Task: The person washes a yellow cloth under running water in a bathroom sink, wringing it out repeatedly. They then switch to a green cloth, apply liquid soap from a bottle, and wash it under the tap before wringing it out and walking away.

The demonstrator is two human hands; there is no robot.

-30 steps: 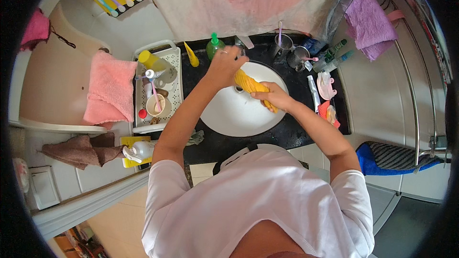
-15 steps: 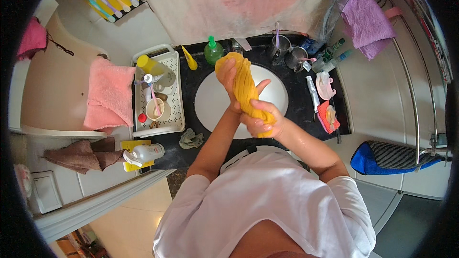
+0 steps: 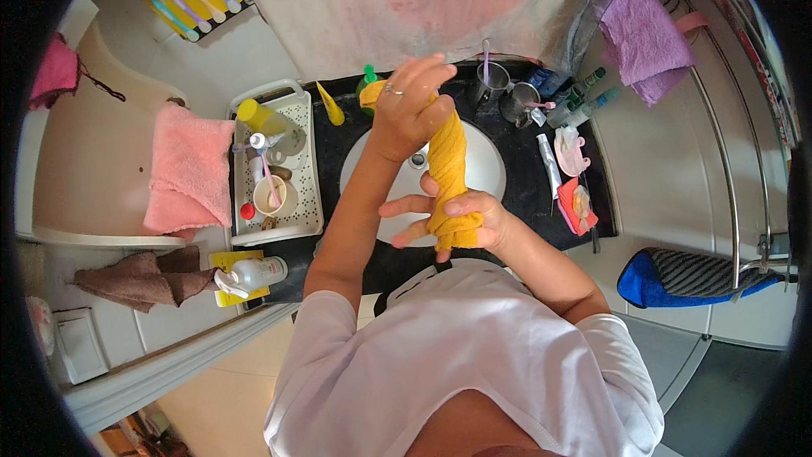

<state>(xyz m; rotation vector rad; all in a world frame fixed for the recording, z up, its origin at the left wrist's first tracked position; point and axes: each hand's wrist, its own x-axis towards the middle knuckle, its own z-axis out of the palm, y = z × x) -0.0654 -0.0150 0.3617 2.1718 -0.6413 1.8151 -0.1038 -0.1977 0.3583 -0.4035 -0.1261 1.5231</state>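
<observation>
A yellow cloth [image 3: 448, 156], twisted like a rope, stretches between my hands over the white washbasin [image 3: 355, 190]. At its upper end my left hand [image 3: 414, 110], with a ring on one finger, bends over the cloth with its back up. The cloth's end shows beyond it, close to the green pump bottle [image 3: 369, 76]. Lower down, my right hand [image 3: 474, 216] grips the other end between thumb and palm, some fingers spread out to the left. The basin's drain shows between my left forearm and the cloth.
Left of the basin stands a white tray [image 3: 302, 211] with a cup and bottles. Beside it is a yellow tube [image 3: 330, 104]. Metal mugs [image 3: 491, 85], glass bottles and a white tube [image 3: 548, 162] line the right side. A pump bottle [image 3: 254, 275] stands at the counter's left end.
My left hand has turned over and moved up and forward, back now showing. My right hand's fingers have loosened and spread. The cloth is twisted tighter.
</observation>
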